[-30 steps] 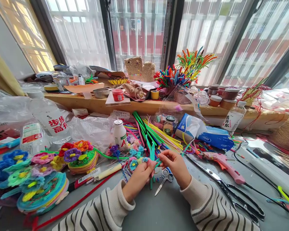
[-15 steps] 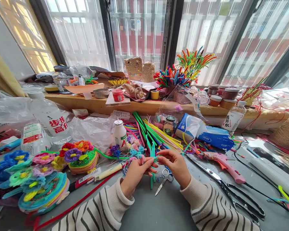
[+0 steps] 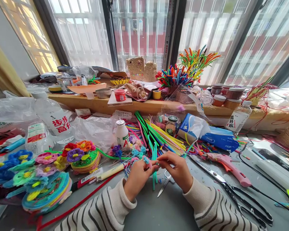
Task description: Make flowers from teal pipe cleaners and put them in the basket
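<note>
My left hand [image 3: 137, 175] and my right hand [image 3: 176, 168] meet over the grey table, fingertips pinched together on a small piece of teal pipe cleaner [image 3: 154, 163]. A small blue and pink flower [image 3: 146, 159] made of pipe cleaner sits at my left fingertips. Small scissors [image 3: 165, 183] lie on the table just under my right hand. A loose bundle of green, yellow and pink pipe cleaners [image 3: 156, 133] fans out behind my hands.
Finished pipe-cleaner flower discs [image 3: 42, 184] lie at the left, with water bottles [image 3: 53, 118] behind. A pink glue gun [image 3: 227, 165], large black scissors [image 3: 240, 199] and a tissue pack [image 3: 218, 140] are at the right. A cluttered wooden shelf [image 3: 144, 107] runs under the window.
My left hand has turned and lifted its fingertips up to my right hand. The pinched teal piece has risen slightly. The view has shifted a little.
</note>
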`<state>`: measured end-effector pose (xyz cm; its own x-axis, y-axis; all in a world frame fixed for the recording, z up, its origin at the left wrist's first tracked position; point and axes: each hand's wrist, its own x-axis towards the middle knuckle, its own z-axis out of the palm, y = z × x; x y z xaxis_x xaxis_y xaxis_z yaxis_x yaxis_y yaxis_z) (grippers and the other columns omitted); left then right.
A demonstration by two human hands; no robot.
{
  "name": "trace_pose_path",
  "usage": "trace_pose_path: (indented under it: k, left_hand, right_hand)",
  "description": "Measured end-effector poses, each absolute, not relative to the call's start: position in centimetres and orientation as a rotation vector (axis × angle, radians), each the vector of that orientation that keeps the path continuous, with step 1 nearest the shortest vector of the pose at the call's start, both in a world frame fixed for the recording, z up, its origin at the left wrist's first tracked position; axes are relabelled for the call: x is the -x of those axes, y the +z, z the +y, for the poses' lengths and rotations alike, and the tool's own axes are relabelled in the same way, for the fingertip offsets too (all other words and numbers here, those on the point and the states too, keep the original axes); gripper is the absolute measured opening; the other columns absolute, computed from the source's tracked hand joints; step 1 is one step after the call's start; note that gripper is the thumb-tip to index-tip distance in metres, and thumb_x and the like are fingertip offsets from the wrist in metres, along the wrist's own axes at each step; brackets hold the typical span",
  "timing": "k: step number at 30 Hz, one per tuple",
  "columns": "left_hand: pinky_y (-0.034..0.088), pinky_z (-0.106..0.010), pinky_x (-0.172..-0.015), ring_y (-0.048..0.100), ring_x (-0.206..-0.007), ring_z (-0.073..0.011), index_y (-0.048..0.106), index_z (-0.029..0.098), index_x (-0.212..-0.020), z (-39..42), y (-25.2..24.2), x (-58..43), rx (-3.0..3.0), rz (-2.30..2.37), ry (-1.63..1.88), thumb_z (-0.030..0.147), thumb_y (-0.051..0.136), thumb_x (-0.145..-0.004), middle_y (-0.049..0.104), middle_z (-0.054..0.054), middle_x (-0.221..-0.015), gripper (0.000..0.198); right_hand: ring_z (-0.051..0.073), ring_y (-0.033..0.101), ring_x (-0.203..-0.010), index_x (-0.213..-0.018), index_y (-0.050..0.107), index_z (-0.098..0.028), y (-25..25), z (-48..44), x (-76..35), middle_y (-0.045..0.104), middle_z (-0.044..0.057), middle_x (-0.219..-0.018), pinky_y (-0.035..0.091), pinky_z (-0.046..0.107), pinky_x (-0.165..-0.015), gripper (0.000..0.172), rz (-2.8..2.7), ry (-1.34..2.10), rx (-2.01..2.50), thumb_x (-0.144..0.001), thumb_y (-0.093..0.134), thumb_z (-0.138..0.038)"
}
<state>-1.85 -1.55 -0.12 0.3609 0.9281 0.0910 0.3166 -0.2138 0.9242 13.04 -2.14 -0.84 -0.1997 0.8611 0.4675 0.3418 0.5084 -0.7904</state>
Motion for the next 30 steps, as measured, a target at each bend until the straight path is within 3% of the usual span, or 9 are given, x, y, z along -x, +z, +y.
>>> trace_pose_path:
  k: [5, 9, 13, 15, 21, 30]
  left_hand:
    - [0.038, -0.020, -0.051, 0.051, -0.053, -0.0115, 0.066, 0.015, -0.069, -1.5, -0.1, 2.0, -1.684, 1.171, 0.732, 0.039, 0.052, -0.061, 0.062, 0.000, -0.056, 0.029]
    - [0.037, -0.020, -0.052, 0.048, -0.051, -0.0109, 0.065, 0.014, -0.063, -1.7, 0.3, 1.8, -1.580, 1.087, 0.710, 0.038, 0.052, -0.061, 0.060, -0.001, -0.053, 0.027]
    - [0.036, -0.021, -0.053, 0.047, -0.052, -0.0116, 0.065, 0.012, -0.066, -1.7, 0.5, 1.6, -1.504, 1.024, 0.737, 0.037, 0.053, -0.062, 0.060, -0.003, -0.055, 0.028]
    - [0.035, -0.021, -0.052, 0.046, -0.052, -0.0115, 0.064, 0.012, -0.063, -1.8, 0.5, 1.6, -1.505, 1.007, 0.737, 0.037, 0.051, -0.063, 0.058, -0.003, -0.054, 0.028]
    - [0.033, -0.020, -0.051, 0.042, -0.050, -0.0097, 0.059, 0.013, -0.055, -1.8, 0.5, 1.7, -1.591, 0.973, 0.715, 0.035, 0.048, -0.066, 0.051, 0.001, -0.049, 0.026]
    - [0.035, -0.020, -0.054, 0.046, -0.053, -0.0109, 0.058, 0.014, -0.053, -1.9, 0.6, 1.6, -1.662, 0.972, 0.659, 0.040, 0.047, -0.066, 0.055, 0.001, -0.052, 0.031]
  right_hand:
    - [0.011, 0.052, -0.061, -0.079, 0.056, -0.018, -0.7, -2.3, -12.9, 0.054, 0.002, -0.071, 0.045, 0.022, -0.056, 0.011, -1.758, 0.691, 1.051, -0.072, 0.048, -0.021]
    - [0.013, 0.052, -0.073, -0.091, 0.052, -0.019, -0.2, -2.1, -13.2, 0.054, 0.003, -0.080, 0.046, 0.022, -0.057, 0.023, -1.751, 0.784, 1.034, -0.068, 0.053, -0.025]
    - [0.012, 0.050, -0.061, -0.070, 0.056, -0.017, 0.1, -1.7, -13.6, 0.053, 0.002, -0.066, 0.042, 0.021, -0.051, 0.011, -1.807, 0.723, 1.067, -0.069, 0.051, -0.028]
    - [0.011, 0.048, -0.056, -0.063, 0.055, -0.017, 0.1, -1.7, -13.5, 0.052, 0.001, -0.061, 0.040, 0.020, -0.048, 0.015, -1.810, 0.700, 1.084, -0.070, 0.050, -0.029]
    - [0.008, 0.043, -0.046, -0.061, 0.050, -0.016, -0.1, -2.3, -12.7, 0.049, -0.001, -0.053, 0.035, 0.019, -0.043, 0.021, -1.653, 0.765, 1.184, -0.072, 0.046, -0.033]
    - [0.008, 0.038, -0.045, -0.056, 0.046, -0.016, 0.1, -2.9, -12.2, 0.044, -0.002, -0.050, 0.033, 0.019, -0.042, 0.023, -1.550, 0.751, 1.208, -0.072, 0.046, -0.033]
